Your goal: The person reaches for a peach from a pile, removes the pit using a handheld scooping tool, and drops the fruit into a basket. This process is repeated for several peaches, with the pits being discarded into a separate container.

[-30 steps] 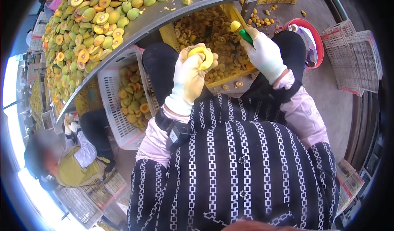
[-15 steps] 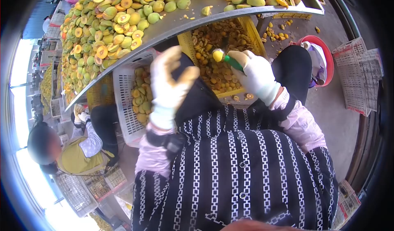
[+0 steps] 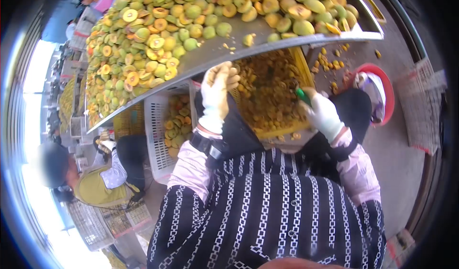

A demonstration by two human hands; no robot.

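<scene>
My left hand (image 3: 218,94), in a white glove with tan fingers, is raised by the front edge of the metal table (image 3: 210,61). Its fingers are curled in; whether anything is inside is hidden. My right hand (image 3: 323,114), gloved too, is closed around a green-handled tool (image 3: 303,97) over the right side of a yellow crate (image 3: 306,68). The tool's working end is blurred. Inside the crate lie brown and orange fruit pits and scraps (image 3: 267,87). Halved yellow-green stone fruit (image 3: 191,11) is heaped on the table.
A white crate (image 3: 155,125) with fruit halves stands left of my legs. To the right are a red basin (image 3: 389,94) with a bag and stacked crates (image 3: 418,106). Fruit pieces (image 3: 330,63) lie on the floor. A co-worker (image 3: 100,178) sits at the left.
My left hand has shifted right and up toward the table edge, its fingers curling. My right hand has moved right and down with the tool; the yellow piece on its tip no longer shows.
</scene>
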